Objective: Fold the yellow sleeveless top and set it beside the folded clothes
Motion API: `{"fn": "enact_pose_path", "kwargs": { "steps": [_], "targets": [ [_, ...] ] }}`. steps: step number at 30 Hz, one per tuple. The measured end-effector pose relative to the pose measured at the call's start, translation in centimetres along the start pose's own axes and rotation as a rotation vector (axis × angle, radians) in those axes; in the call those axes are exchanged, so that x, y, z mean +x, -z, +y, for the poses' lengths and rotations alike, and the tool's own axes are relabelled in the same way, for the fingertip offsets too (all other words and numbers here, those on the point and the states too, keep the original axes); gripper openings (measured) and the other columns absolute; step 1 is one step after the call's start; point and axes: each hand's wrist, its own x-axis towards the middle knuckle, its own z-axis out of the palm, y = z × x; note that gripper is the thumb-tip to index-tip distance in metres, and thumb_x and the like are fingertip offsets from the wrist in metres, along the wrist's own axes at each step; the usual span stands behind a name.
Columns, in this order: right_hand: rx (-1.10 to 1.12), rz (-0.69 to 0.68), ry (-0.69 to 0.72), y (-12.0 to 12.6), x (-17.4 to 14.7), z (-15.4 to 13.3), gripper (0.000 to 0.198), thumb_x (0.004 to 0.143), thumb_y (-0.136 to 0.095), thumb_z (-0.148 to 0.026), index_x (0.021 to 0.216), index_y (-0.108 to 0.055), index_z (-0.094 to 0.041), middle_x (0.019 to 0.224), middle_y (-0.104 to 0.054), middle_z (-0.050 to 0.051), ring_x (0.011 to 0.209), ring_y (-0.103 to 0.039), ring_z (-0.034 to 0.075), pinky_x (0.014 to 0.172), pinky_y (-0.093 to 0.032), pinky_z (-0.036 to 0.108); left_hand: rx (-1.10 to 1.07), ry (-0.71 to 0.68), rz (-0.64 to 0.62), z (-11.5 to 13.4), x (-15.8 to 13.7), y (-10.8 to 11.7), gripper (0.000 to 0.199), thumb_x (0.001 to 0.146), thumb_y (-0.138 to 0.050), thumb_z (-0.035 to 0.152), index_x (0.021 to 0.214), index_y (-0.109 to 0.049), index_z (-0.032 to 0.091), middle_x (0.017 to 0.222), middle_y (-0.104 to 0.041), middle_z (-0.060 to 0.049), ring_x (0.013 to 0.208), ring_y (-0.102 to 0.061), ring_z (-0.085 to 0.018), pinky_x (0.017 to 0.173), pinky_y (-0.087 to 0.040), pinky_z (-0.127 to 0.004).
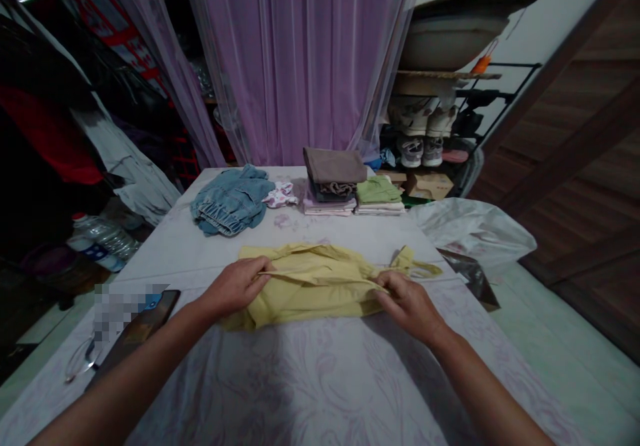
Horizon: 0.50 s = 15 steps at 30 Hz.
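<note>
A yellow garment [310, 293] lies spread crosswise on the table in front of me, with a strap or tie trailing off its right end. My left hand [243, 283] pinches its upper layer near the left end. At the right end, the fingers of my right hand [405, 299] are closed on the same layer. Between the two hands the fabric edge is drawn into a long, slightly raised fold. What kind of garment it is, I cannot tell.
Beyond it sit a crumpled denim garment [230, 199], a small printed cloth [281, 195], a folded stack topped by a brown cloth [335, 166] and another topped by a green one [379, 191]. A phone [163, 306] lies left on the patterned tablecloth [325, 379]. A plastic bag [475, 229] is at right.
</note>
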Motion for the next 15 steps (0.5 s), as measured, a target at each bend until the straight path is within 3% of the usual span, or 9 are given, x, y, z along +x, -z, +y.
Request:
{"fn": "enact_pose_path", "kwargs": {
  "steps": [2, 4, 8, 11, 15],
  "targets": [
    [0.002, -0.038, -0.126, -0.1, 0.2, 0.2, 0.023, 0.091, -0.045, -0.037, 0.102, -0.059, -0.022, 0.062, -0.062, -0.002, 0.057, -0.06, 0.016, 0.057, -0.042, 0.025, -0.109, 0.046, -0.073, -0.1, -0.1, 0.5, 0.028, 0.089, -0.042, 0.042, 0.096, -0.061, 0.023, 0.085, -0.068, 0.0, 0.081, -0.063, -0.019, 0.073, -0.046, -0.026],
    [-0.024, -0.11, -0.184, -0.4, 0.9, 0.5, 0.032, 0.093, -0.042, -0.039, 0.11, -0.061, -0.021, 0.061, -0.062, -0.002, 0.055, -0.059, 0.016, 0.055, -0.039, 0.024, -0.158, 0.057, -0.147, -0.6, 0.2, 0.5, 0.031, 0.089, -0.042, 0.046, 0.092, -0.063, 0.023, 0.084, -0.068, 0.0, 0.079, -0.063, -0.019, 0.072, -0.045, -0.025],
    [-0.208, -0.308, -0.206, -1.3, 3.5, 1.1, 0.03, 0.093, -0.041, -0.035, 0.081, -0.065, -0.021, 0.072, -0.068, 0.003, 0.066, -0.061, 0.017, 0.059, -0.034, 0.024, 0.015, 0.097, -0.326, -2.0, 1.8, -0.9, 0.033, 0.088, -0.04, 0.04, 0.078, -0.065, 0.02, 0.083, -0.069, -0.005, 0.079, -0.064, -0.021, 0.074, -0.047, -0.028],
    [-0.321, -0.404, -0.211, -1.8, 5.8, 1.3, 0.029, 0.093, -0.044, -0.032, 0.08, -0.066, -0.02, 0.084, -0.072, 0.006, 0.075, -0.063, 0.017, 0.063, -0.034, 0.025, 0.166, 0.09, -0.348, -2.8, 3.4, -1.7, 0.033, 0.09, -0.038, 0.032, 0.092, -0.068, 0.017, 0.109, -0.07, -0.01, 0.102, -0.064, -0.023, 0.09, -0.046, -0.03],
    [-0.367, -0.459, -0.258, -2.3, 8.3, 1.6, 0.029, 0.094, -0.044, -0.032, 0.093, -0.07, -0.02, 0.097, -0.073, 0.008, 0.085, -0.063, 0.017, 0.068, -0.035, 0.024, 0.306, 0.1, -0.27, -3.3, 5.5, -1.4, 0.034, 0.091, -0.04, 0.03, 0.103, -0.069, 0.016, 0.14, -0.054, -0.014, 0.131, -0.048, -0.026, 0.11, -0.034, -0.036]
  ]
}}
